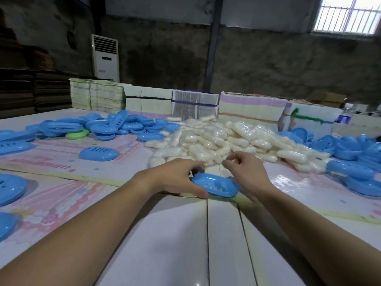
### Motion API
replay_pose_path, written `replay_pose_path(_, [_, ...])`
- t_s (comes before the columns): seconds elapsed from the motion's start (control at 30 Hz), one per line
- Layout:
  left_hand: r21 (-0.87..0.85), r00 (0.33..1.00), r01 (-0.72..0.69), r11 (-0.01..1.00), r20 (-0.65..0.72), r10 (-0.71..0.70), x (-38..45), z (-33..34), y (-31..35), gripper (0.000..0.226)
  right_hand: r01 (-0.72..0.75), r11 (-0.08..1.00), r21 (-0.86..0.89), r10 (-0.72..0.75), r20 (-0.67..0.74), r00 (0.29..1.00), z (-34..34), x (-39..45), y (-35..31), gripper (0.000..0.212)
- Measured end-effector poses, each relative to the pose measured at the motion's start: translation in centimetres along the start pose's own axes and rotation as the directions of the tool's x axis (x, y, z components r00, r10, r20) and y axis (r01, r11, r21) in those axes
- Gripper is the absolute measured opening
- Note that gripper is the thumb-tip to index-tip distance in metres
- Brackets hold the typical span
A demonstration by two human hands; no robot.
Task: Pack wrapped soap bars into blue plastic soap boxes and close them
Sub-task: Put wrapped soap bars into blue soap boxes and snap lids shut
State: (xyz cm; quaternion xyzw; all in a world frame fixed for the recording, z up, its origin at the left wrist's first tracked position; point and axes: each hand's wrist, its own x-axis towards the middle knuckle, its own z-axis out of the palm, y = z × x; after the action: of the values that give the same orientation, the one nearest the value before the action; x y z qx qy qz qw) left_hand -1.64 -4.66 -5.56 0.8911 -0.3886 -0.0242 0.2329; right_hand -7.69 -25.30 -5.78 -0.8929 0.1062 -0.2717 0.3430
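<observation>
A closed blue soap box (215, 186) with slots on top lies on the table in front of me. My left hand (181, 176) grips its left end, thumb at the near edge and fingers over the far side. My right hand (243, 168) hovers just beyond and right of the box, fingers loosely curled, at the near edge of a big heap of wrapped white soap bars (222, 139). Whether it pinches a wrapper I cannot tell.
Blue box halves lie piled at the back left (115, 125) and at the right (354, 157); a single one (99, 153) sits mid-left. One green lid (77, 134) is among them. Stacks of flat cartons (148, 100) line the table's far edge. A water bottle (344, 116) stands far right.
</observation>
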Motion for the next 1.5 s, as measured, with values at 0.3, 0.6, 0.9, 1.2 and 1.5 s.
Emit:
replay_pose_path(0.3, [-0.026,0.999,0.013,1.0,0.032,-0.012,0.4,-0.2,0.4,0.06,0.103,0.823,-0.558,0.006,0.19,0.982,5.0,3.9,-4.4,0.05])
replay_pose_path(0.6, [-0.074,0.999,0.029,0.997,0.034,-0.027,0.4,0.1,0.3,0.056,0.023,0.895,-0.446,0.083,0.217,0.973,3.8,4.9,-3.5,0.054])
replay_pose_path(0.9, [-0.094,0.997,0.075,0.993,0.022,-0.073,0.4,0.3,0.8,0.058,0.042,0.992,-0.12,-0.008,0.27,0.963,-5.0,0.6,-1.4,0.027])
replay_pose_path(1.2, [-0.023,0.997,0.08,0.997,0.002,-0.08,0.5,0.3,1.3,0.062,0.052,0.998,-0.028,-0.034,0.45,0.892,-4.0,-2.4,0.3,0.026])
replay_pose_path(1.5, [-0.009,0.997,0.075,0.997,-0.023,-0.076,0.5,0.7,1.3,0.057,0.034,0.999,-0.008,-0.027,0.452,0.892,-5.2,-1.8,1.6,0.03])
